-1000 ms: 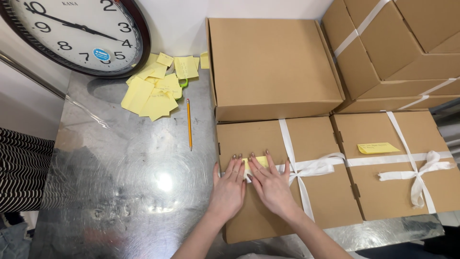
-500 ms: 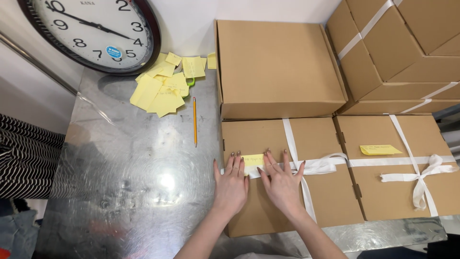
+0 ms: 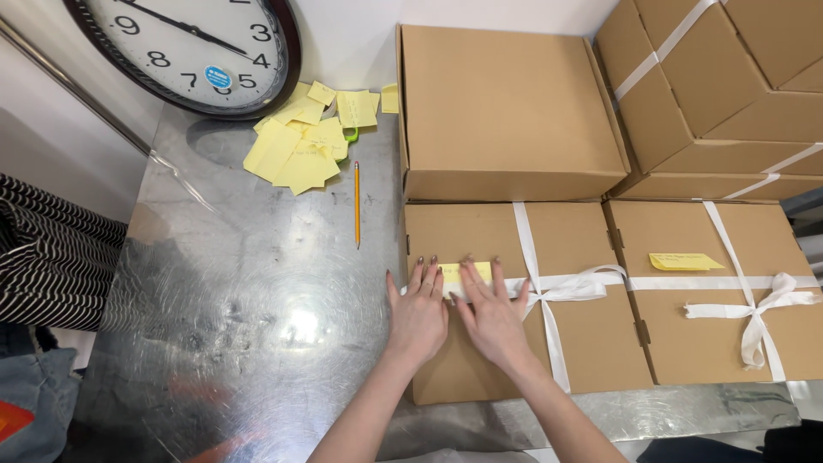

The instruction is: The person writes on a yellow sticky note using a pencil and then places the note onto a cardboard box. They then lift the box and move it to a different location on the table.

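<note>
In the head view, both hands lie flat with spread fingers on a brown cardboard box (image 3: 480,343) at the near edge of the metal table (image 3: 257,317). The left hand (image 3: 418,315) and right hand (image 3: 495,321) grasp nothing; their fingertips press a yellow sticky note (image 3: 454,273) beside the white ribbon (image 3: 557,287) tied around the box. The note looks thin and light (it would bend easily), so it is probably best held by its edge. A pencil (image 3: 357,204) lies nearby.

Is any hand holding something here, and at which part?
Nothing is gripped. The left hand and right hand lie flat on the ribboned box, fingertips pressing the yellow note on its lid.
</note>
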